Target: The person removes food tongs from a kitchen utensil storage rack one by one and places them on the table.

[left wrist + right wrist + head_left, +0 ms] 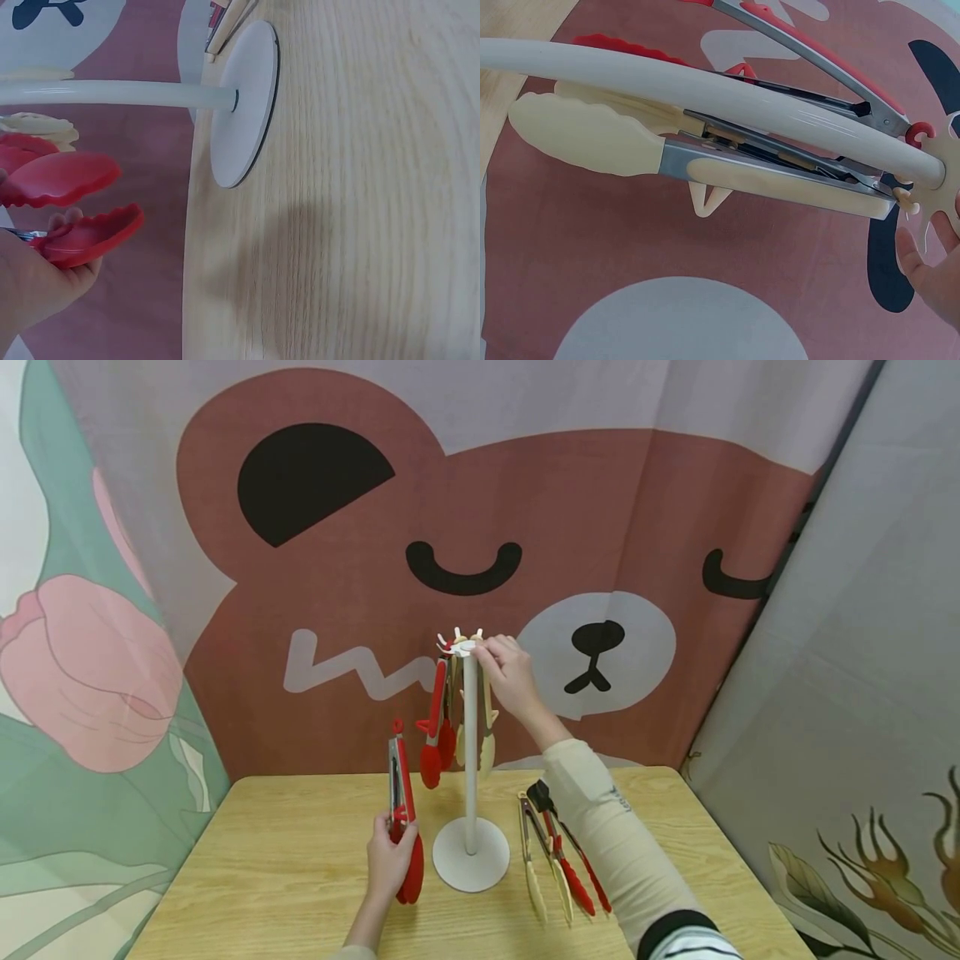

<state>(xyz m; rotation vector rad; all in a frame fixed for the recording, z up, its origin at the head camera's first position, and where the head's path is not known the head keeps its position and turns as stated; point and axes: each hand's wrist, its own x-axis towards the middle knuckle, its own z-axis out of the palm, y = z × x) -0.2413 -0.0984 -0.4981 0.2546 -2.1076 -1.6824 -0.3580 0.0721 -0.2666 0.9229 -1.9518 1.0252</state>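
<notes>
A white stand with a round base holds a ring of hooks at its top. My right hand pinches the edge of that hook ring between thumb and fingers. Left of the pole, my left hand grips red kitchen tongs near their heads, with the ring end pointing up. In the left wrist view their red heads stand apart. From the hooks hang red tongs and cream tongs; the right wrist view shows the cream tongs close beside the pole.
Several more tongs, cream and red, lie side by side on the wooden table right of the base, partly under my right sleeve. A curtain with a bear print hangs behind the table.
</notes>
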